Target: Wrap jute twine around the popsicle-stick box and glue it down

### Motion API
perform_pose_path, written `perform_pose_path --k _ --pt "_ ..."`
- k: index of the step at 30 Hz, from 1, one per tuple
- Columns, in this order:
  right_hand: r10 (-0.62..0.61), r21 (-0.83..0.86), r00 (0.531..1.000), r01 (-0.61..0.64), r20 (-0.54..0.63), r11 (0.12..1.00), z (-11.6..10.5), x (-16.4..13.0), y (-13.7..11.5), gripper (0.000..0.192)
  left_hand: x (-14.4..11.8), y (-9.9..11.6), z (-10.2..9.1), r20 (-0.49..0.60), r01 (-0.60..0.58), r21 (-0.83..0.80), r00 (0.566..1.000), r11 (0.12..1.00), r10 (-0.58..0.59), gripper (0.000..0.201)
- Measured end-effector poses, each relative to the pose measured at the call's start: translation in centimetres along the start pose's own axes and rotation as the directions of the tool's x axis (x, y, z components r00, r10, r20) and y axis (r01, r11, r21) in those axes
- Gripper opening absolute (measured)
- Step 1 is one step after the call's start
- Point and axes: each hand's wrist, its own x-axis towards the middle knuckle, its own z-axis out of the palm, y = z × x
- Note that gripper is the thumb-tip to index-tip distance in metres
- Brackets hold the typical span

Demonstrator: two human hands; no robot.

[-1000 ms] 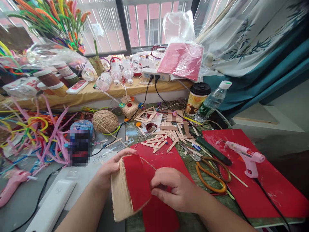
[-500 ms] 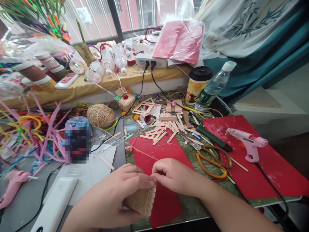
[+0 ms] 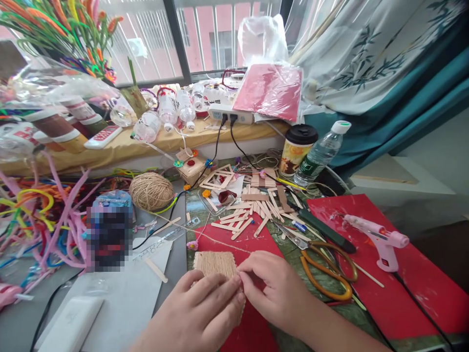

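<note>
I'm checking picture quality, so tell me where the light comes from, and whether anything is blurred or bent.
Head view: daylight enters through the window behind the table; both hands on the twine-wrapped piece are sharp; one container is pixelated out; the wide lens bends the window frame near the edges.

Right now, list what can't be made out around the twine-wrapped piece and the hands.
Head view only:
- Twine-wrapped piece: its near half is covered by the left hand, and its underside is unseen.
- Right hand: its fingertips are curled at the piece's edge, so the grip on the twine strand is unclear.
- Blue container: its front is blurred out.
- Pink glue gun: cut off by the left edge.
</note>
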Motion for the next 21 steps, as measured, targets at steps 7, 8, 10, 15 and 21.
perform_pose_path --k 7,8,10,15,21 --pt "0.098 0.058 0.99 -0.104 0.096 0.993 -0.6 -0.2 -1.0 0.018 0.2 0.5 0.9 -0.074 0.061 0.005 0.995 0.998 -0.06 0.029" --pt "0.124 0.059 0.986 -0.131 0.112 0.99 -0.7 -0.2 -1.1 0.018 0.1 0.5 0.9 -0.077 0.069 0.004 0.995 0.998 -0.069 0.029" --pt "0.17 0.056 0.976 -0.179 0.136 0.982 -0.9 -0.2 -1.3 0.017 0.1 0.5 0.9 -0.075 0.076 0.005 0.994 0.997 -0.076 0.029" --pt "0.272 0.137 0.941 -0.301 0.2 0.944 -1.5 -0.2 -1.5 0.014 -0.3 0.6 1.1 -0.055 0.089 0.002 0.995 0.996 -0.089 0.026" --pt "0.283 0.19 0.91 -0.349 0.303 0.918 -3.1 -0.3 -1.6 0.016 -0.7 1.0 1.5 -0.034 0.092 0.013 0.995 0.996 -0.092 0.025"
